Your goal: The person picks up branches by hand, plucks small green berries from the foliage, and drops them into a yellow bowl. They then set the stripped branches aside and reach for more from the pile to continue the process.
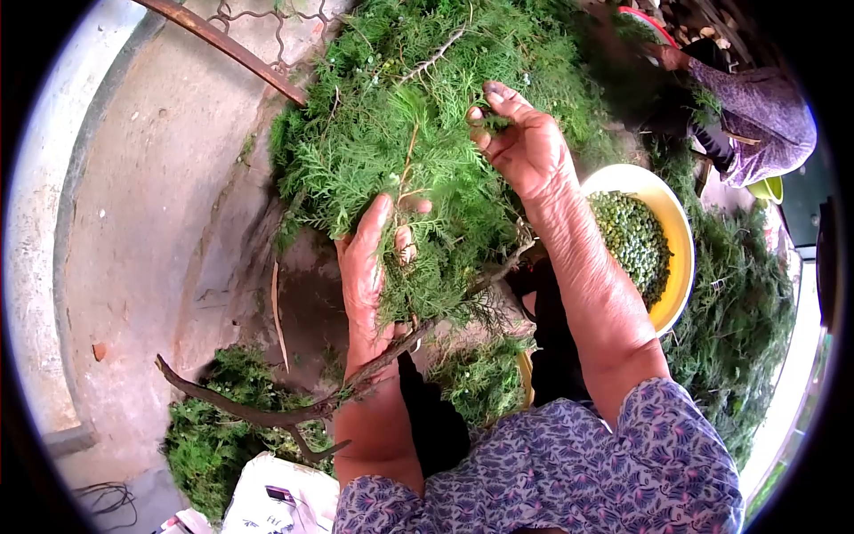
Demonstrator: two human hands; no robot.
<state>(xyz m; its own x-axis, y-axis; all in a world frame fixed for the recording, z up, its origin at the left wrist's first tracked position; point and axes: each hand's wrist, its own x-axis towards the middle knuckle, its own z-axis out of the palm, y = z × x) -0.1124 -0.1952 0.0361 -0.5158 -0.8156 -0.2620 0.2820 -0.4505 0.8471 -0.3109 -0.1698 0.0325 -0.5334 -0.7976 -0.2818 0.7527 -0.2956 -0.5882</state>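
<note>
My left hand (363, 267) is closed around the stem of a leafy evergreen branch (414, 169), with thumb and fingertips showing on either side of it. A thick bare brown limb (302, 411) crosses over my left wrist. My right hand (529, 151) is raised to the right of the branch, its fingers curled in a pinch. Something small and dark green shows between those fingertips, too little to name. By my right forearm stands a yellow basin (682, 258) with a white rim, partly filled with small green cones (630, 240).
A large heap of evergreen cuttings (534, 53) lies ahead, with another pile (738, 294) at right and a smaller one (222, 418) at lower left. A person in a patterned sleeve (756, 116) works at upper right. A wooden bar (222, 46) slants at upper left.
</note>
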